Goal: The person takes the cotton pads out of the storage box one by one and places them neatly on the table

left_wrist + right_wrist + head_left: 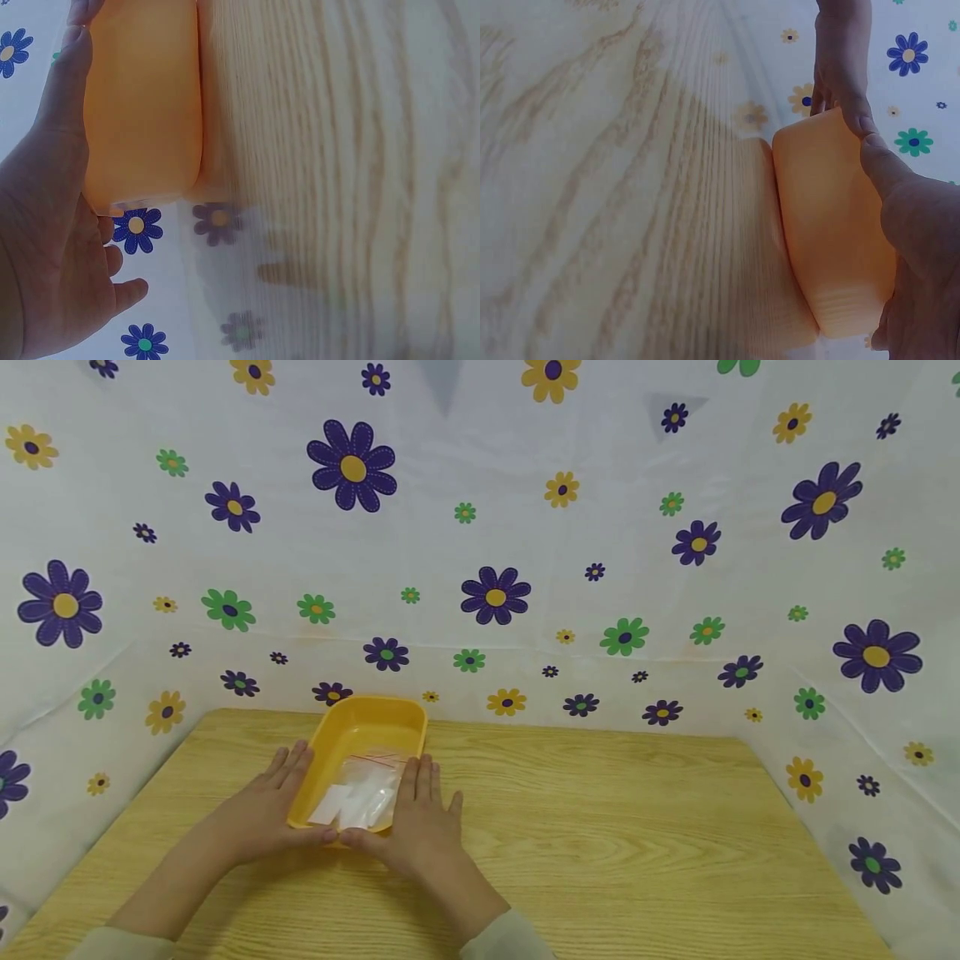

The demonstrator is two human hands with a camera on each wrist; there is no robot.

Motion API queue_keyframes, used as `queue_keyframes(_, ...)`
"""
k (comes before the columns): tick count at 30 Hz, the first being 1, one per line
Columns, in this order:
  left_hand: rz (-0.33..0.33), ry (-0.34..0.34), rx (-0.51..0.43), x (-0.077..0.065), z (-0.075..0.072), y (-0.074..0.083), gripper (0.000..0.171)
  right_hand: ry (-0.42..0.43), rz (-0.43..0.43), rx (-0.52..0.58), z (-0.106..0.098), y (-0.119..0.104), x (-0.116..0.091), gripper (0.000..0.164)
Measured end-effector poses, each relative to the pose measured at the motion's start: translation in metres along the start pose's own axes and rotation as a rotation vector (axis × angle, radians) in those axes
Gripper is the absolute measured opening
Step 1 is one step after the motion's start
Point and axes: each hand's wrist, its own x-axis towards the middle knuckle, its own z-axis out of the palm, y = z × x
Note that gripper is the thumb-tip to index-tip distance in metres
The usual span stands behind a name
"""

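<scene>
A yellow plastic tray [375,720] stands on the table towards the left, its outer wall [142,112] showing orange in the left wrist view. Inside its near half lies a clear zip bag [375,789] with a red seal line and white flat pieces in or under it. My left hand [258,818] rests along the tray's left side, fingers straight and thumb on the near rim. On the other side my right hand [423,831] touches the right wall with straight fingers. Both thumbs nearly meet at the near rim, also seen in the right wrist view.
The wood-grain table [600,827] stretches away to the right of the tray. A white sheet [420,552] printed with purple, yellow and green flowers hangs behind the table and along both sides. The tray's far end is near the table's back edge.
</scene>
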Motion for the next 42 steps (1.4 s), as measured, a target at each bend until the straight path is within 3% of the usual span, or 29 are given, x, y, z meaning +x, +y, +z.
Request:
queue_keyframes(17, 0.023, -0.002, -0.053, 0.012, 0.002, 0.014, 0.127, 0.022, 0.017, -0.014, -0.005, 0.02, 0.003, 0.135)
queue_keyframes(24, -0.018, -0.01, -0.104, 0.015, 0.006, 0.017, 0.12, 0.028, 0.006, 0.051, -0.003, 0.027, 0.002, 0.133)
queue_keyframes(33, -0.057, 0.01, -0.167, 0.016, 0.006, 0.024, 0.124, 0.017, 0.011, 0.057, -0.01, 0.033, 0.003, 0.133)
queue_keyframes(42, -0.037, 0.013, -0.167, 0.022, 0.01, 0.032, 0.126, 0.001, 0.006, 0.071, -0.019, 0.044, 0.003, 0.132)
